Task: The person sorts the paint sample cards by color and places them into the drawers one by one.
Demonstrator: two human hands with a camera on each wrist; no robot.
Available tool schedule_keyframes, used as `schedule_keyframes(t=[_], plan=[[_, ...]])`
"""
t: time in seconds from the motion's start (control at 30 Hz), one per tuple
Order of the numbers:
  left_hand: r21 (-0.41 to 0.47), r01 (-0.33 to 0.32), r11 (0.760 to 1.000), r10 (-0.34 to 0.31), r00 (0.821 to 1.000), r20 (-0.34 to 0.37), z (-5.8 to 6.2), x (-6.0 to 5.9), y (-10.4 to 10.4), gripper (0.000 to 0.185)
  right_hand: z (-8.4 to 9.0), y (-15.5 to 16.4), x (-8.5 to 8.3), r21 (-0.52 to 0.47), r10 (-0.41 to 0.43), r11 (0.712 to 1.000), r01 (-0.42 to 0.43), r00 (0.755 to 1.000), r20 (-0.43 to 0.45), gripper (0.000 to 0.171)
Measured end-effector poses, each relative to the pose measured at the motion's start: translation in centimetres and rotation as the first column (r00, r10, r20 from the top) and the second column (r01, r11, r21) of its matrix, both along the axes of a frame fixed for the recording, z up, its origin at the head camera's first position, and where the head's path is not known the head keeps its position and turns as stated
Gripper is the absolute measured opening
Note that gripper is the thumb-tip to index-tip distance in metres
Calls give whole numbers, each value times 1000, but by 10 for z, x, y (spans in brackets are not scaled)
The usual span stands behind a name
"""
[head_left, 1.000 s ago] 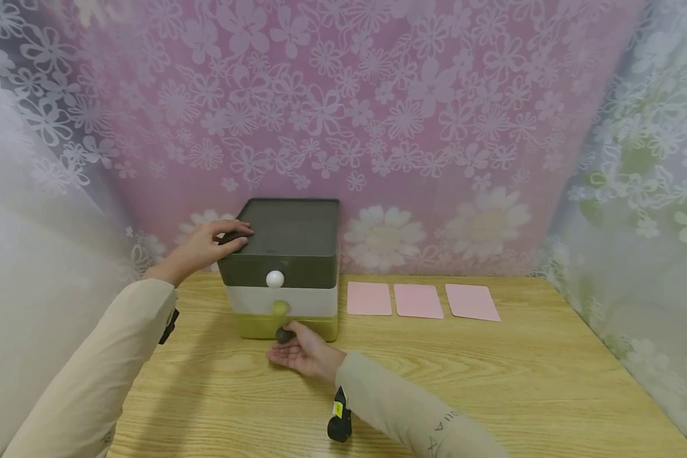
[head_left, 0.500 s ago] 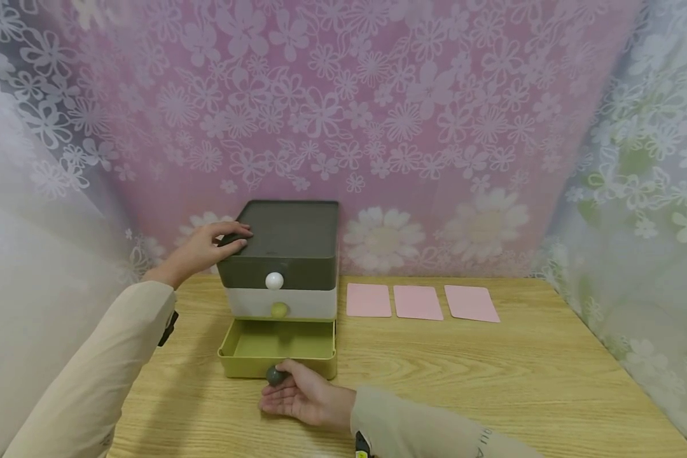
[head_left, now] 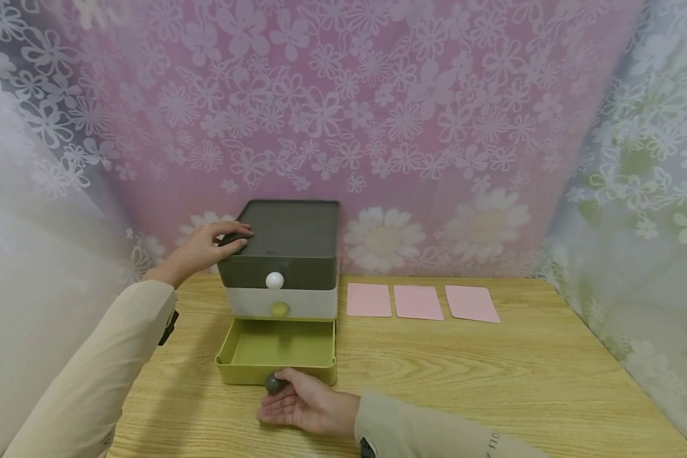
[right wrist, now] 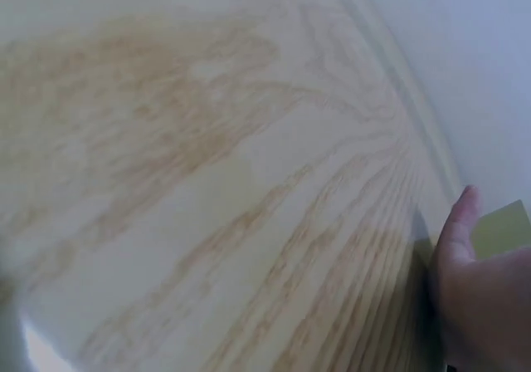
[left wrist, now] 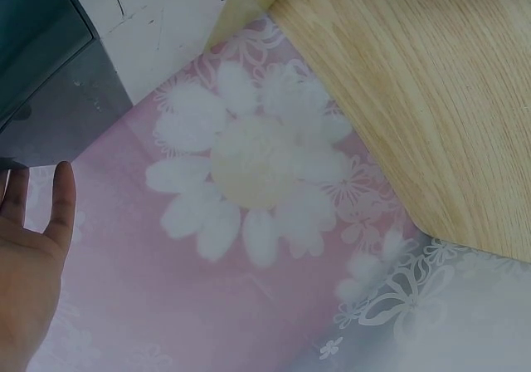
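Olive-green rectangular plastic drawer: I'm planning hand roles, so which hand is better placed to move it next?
Probably the right hand: it holds the dark round knob on the open drawer. The left hand rests on the dark-grey flat cabinet top, so seems better for steadying.

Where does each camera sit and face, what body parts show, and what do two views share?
Head: on the head, facing forward and down at a drawer unit; left hand, right hand, sleeves.
Left wrist: on that wrist, toward floral backdrop and table; left hand partly.
Right wrist: on that wrist, across the table; right hand partly.
Head and left wrist share: backdrop.
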State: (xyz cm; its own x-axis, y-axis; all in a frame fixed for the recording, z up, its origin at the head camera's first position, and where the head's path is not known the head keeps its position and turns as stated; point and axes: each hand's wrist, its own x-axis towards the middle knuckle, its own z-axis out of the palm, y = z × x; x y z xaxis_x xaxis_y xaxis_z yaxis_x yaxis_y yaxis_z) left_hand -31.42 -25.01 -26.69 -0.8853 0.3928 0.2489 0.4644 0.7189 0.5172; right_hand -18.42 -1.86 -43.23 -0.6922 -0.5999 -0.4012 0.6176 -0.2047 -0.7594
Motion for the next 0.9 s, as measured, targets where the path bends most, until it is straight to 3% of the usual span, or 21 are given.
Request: schedule_keyframes(t=[0.2,0.33,0.43,0.6,0.73,0.8,0.9], plan=[[11,6,1000,-6,1000,-5,0,1,0,35,16,12,4,27,88,996,-88,996,16,54],[15,7,1000,-7,1000,-7,0,1,0,35,34,26,1,56,143,989,-138,984,-107,53],[15,9,1000,-9,1000,-3,-1,0,-1,36,48,40,-6,74,136,990,-124,970,-201,48],[16,9,1000,-9,1000,1,-1,-1,-1,36,67,69,-30,123,83,991,-47,948,-308,41],[17,9,1000,-9,1000,0,-1,-2,-1,36,68,95,-59,206,26,977,61,917,-398,39],[16,9,1000,-9,1000,-2,-1,-1,-1,36,63,107,-76,270,-8,952,142,896,-443,38],[13,10,1000,-10,1000,-1,-1,-1,0,36,51,123,-99,386,-45,876,288,847,-530,35]])
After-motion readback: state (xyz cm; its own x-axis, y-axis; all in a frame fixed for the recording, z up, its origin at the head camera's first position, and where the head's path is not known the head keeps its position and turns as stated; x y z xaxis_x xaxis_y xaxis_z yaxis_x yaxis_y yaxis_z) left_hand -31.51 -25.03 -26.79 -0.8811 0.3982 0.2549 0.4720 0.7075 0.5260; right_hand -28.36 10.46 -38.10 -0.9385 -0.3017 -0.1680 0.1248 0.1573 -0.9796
